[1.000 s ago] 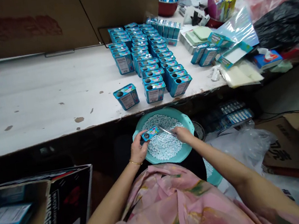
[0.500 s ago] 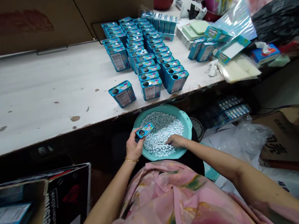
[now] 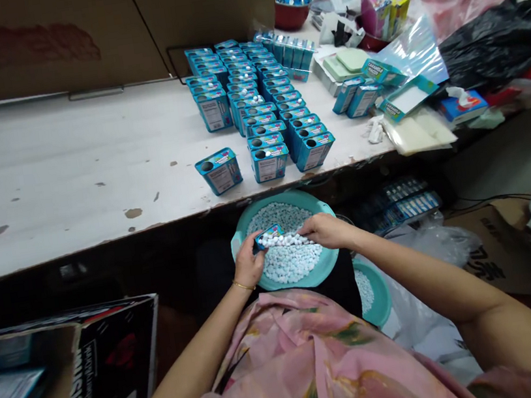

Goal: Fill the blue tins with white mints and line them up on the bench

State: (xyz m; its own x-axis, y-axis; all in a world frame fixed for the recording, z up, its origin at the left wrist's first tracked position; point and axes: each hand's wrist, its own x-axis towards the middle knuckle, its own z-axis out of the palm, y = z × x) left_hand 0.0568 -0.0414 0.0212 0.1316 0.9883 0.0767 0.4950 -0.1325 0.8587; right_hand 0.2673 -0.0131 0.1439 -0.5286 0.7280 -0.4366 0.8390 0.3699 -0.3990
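Observation:
My left hand point(image 3: 248, 260) is closed around a small blue candy box point(image 3: 270, 231), tilted over the turquoise basin point(image 3: 237, 239). My right hand point(image 3: 325, 231) is closed at the far end of a long heap of small white candies point(image 3: 286, 239), which seems to lie on a shallow scoop, mostly hidden under them. The heap reaches across to the box's top. Below, loose white candies point(image 3: 289, 265) fill the basin on my lap.
Rows of blue candy boxes point(image 3: 268, 165) stand on the white table point(image 3: 68, 167). Flat cartons point(image 3: 409, 98), plastic bags point(image 3: 490, 39) and a red bowl point(image 3: 292, 16) lie to the right. A second basin point(image 3: 382, 294) sits low at right; an open carton point(image 3: 68, 378) stands at left.
My right hand has risen out of the candies, bringing up a heaped row of them to the box. My left hand has moved slightly and tilted the box towards it.

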